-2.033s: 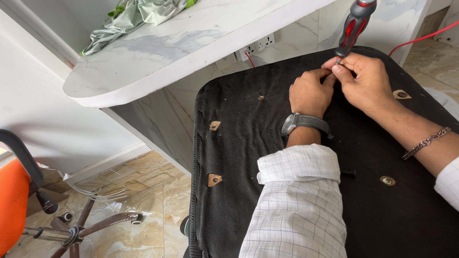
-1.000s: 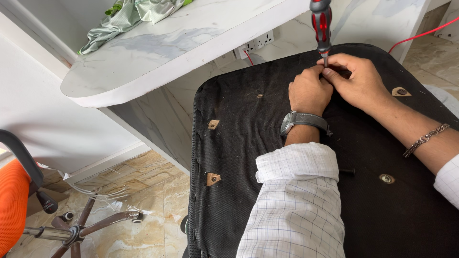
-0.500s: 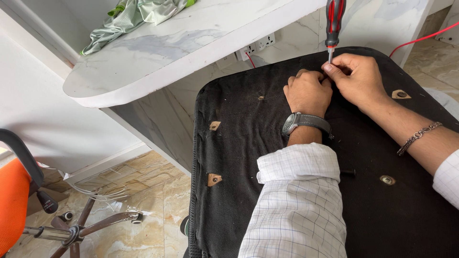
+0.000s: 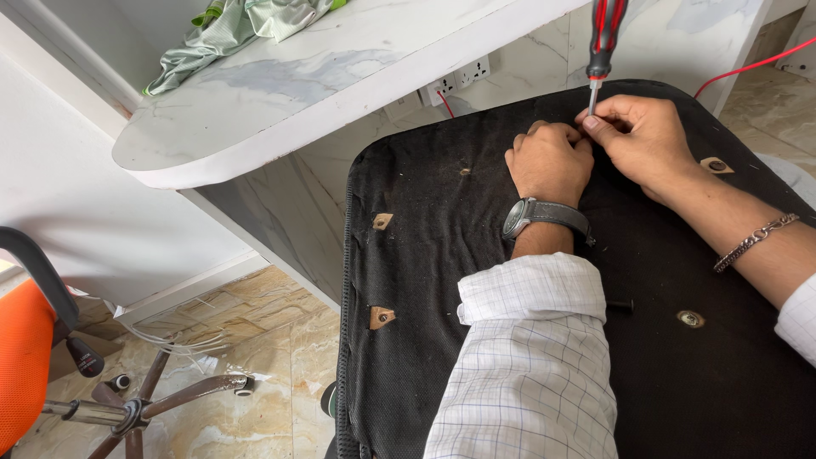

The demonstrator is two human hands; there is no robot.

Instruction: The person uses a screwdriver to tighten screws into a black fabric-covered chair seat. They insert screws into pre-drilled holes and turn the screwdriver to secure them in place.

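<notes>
The screwdriver (image 4: pixel 602 51) stands almost upright, its long axis running from the red-and-black handle at the top edge of the view down to a thin metal shaft whose tip meets the black seat underside (image 4: pixel 442 280) right at the fingertips of both hands. That is the relation that matters here: the tool lies directly above and slightly behind the fingers, not beside them, and its tip comes down between the two hands

The right hand (image 4: pixel 642 140) is the nearer one. Its fingers (image 4: pixel 595 119) are closed around the lower shaft just above the tip, pinching it between thumb and forefinger; the handle above stands free of any grip that shows in the view. The left hand (image 4: pixel 548 161) is curled into a loose fist, knuckles up, pressed on the fabric just beside the tip and touching the right hand's fingertips; what its fingers hold, if anything, is hidden beneath it. A grey wristwatch (image 4: pixel 535 217) sits on the left wrist, a metal bracelet (image 4: pixel 752 242) on the right

The seat underside leans against a pale marble table (image 4: pixel 280 110), with bare screw holes (image 4: pixel 382 318) showing along its left side, well apart from the hands. An orange office chair (image 4: pixel 34 357) stands on the floor at the far left
</notes>
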